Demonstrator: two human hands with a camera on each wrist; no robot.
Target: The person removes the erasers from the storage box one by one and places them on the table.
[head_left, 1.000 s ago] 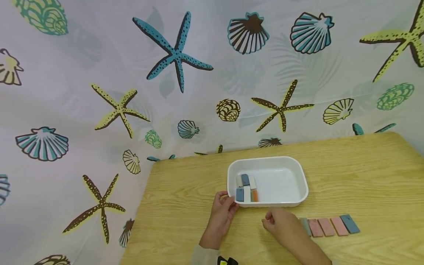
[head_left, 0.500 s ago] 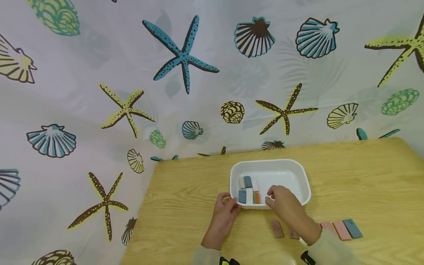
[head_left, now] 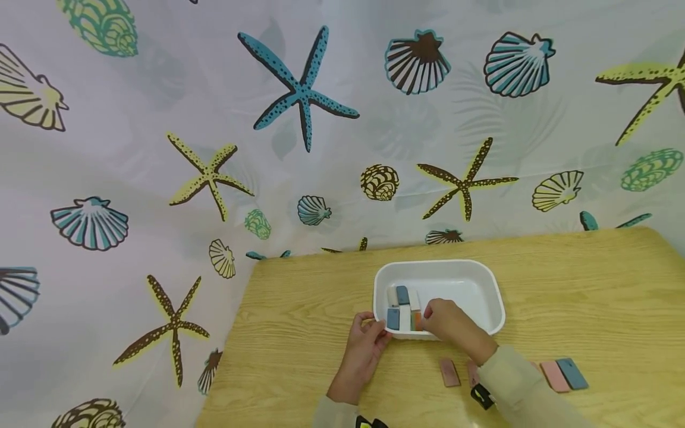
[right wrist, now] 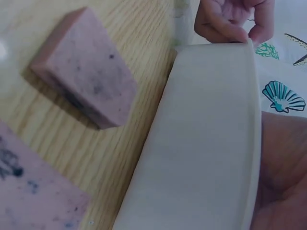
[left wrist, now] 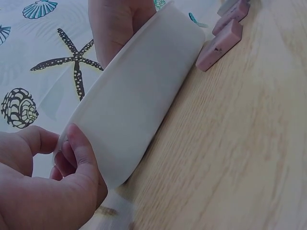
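My left hand (head_left: 365, 351) pinches the near left corner of the white tray (head_left: 500, 306). In the left wrist view, the left thumb (left wrist: 80, 148) lies against the tray's outer wall (left wrist: 129, 96). My right hand (head_left: 449, 324) reaches over the tray's near rim, fingers bent and pointing down next to an orange and green eraser (head_left: 417, 322). What those fingertips hold, if anything, is hidden. Blue erasers (head_left: 393, 318) and white erasers (head_left: 405, 318) lie packed in two rows at the tray's left end.
On the wooden table (head_left: 299, 309), in front of the tray, lie a pink eraser (head_left: 449, 372) and, farther right, another pink one beside a blue eraser (head_left: 571, 373). My right sleeve (head_left: 514, 380) covers part of that row. A patterned cloth (head_left: 332, 178) hangs behind.
My right hand has moved from the table in front of the tray into it, then left toward the orange and green eraser. My left hand keeps its hold on the tray's corner.
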